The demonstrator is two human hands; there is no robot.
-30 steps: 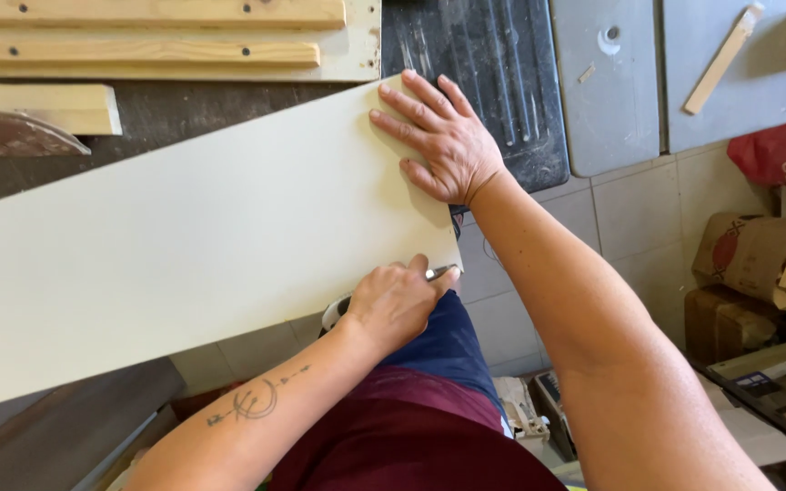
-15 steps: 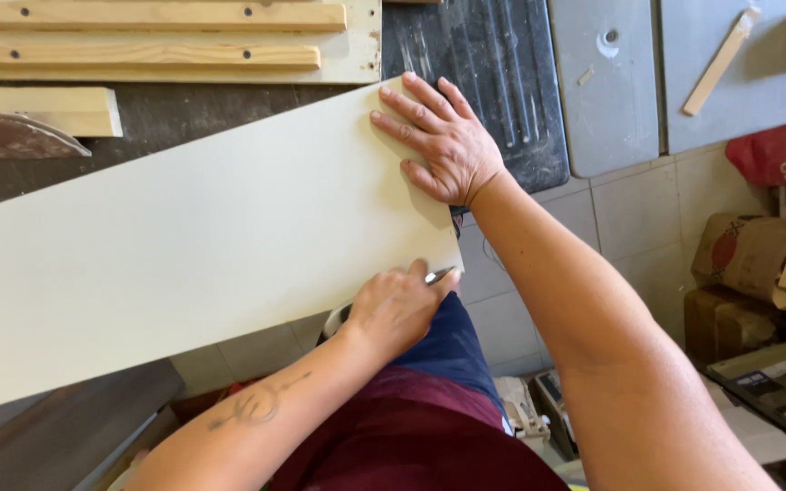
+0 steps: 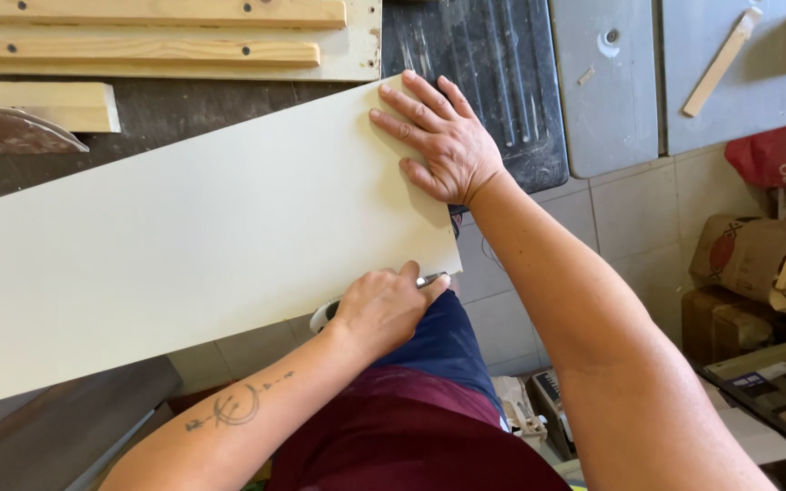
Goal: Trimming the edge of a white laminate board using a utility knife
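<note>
Board [image 3: 193, 245], pale and wide, lies across the dark tabletop [image 3: 166, 114], its near edge overhanging. Right hand [image 3: 443, 145] presses flat on the far right corner, fingers spread apart. Left hand [image 3: 384, 309] has its fingers clamped on a small knife [image 3: 429, 281] at the near right corner.

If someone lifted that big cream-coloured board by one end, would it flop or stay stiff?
The cream board would probably stay stiff: it overhangs the dark bench without visible sag. It may slide easily, since its face looks smooth and the right hand lies flat on it. With so much overhanging near the left hand, it could tip if released.
</note>
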